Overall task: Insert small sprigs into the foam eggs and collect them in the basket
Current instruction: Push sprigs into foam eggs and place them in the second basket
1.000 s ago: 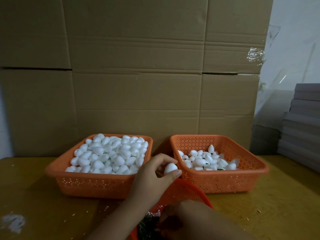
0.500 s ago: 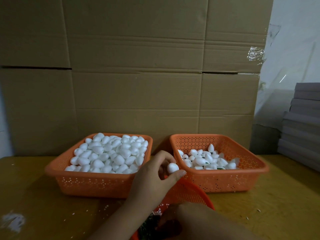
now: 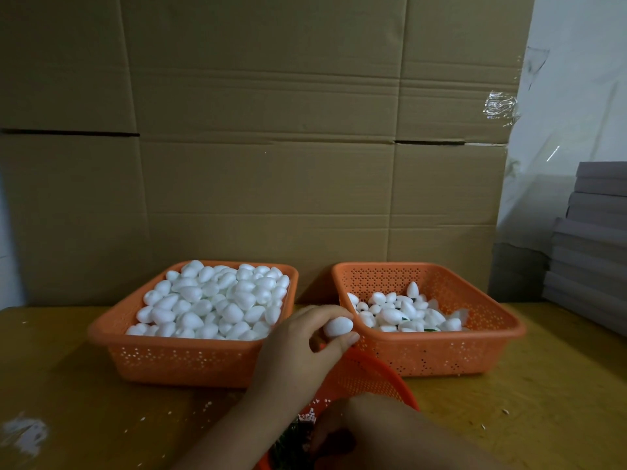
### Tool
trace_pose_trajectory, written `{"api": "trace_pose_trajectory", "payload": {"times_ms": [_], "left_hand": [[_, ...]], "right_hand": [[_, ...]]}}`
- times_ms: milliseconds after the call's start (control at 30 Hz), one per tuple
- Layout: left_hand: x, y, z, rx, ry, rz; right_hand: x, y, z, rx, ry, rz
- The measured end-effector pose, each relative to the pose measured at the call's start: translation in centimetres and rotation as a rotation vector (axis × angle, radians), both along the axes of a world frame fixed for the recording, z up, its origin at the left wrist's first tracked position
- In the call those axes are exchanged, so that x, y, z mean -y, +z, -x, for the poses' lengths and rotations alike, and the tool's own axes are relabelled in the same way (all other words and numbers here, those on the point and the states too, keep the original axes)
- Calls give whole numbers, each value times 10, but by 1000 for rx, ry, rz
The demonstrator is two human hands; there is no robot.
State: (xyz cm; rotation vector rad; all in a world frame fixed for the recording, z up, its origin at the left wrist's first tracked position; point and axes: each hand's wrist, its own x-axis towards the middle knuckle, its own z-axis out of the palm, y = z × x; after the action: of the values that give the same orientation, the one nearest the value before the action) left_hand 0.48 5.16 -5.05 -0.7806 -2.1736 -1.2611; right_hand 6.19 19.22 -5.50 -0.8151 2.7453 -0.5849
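My left hand pinches one white foam egg between thumb and fingers, in the gap between two orange baskets. The left basket is heaped with plain foam eggs. The right basket holds fewer eggs, some with green sprigs showing. My right hand reaches down into a round orange bowl at the bottom edge, where green sprigs lie. Its fingers curl down among them, and what they hold is hidden.
A wall of brown cardboard stands right behind the baskets. Grey stacked boards rise at the right. White foam crumbs dot the yellow table.
My left hand has shifted slightly, turning the egg between its fingertips. My right hand has stayed in the bowl, moving a little among the sprigs.
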Motion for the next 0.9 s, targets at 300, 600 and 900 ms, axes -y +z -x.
{"api": "trace_pose_trajectory", "payload": {"times_ms": [300, 600, 900], "left_hand": [[-1, 0, -4, -52, -11, -4], [-1, 1, -7, -34, 76, -88], [3, 1, 0, -28, 156, -132]], "right_hand": [[5, 3, 1, -196, -46, 83], [3, 5, 1, -282, -89, 202], [2, 3, 2, -272, -104, 170]]}}
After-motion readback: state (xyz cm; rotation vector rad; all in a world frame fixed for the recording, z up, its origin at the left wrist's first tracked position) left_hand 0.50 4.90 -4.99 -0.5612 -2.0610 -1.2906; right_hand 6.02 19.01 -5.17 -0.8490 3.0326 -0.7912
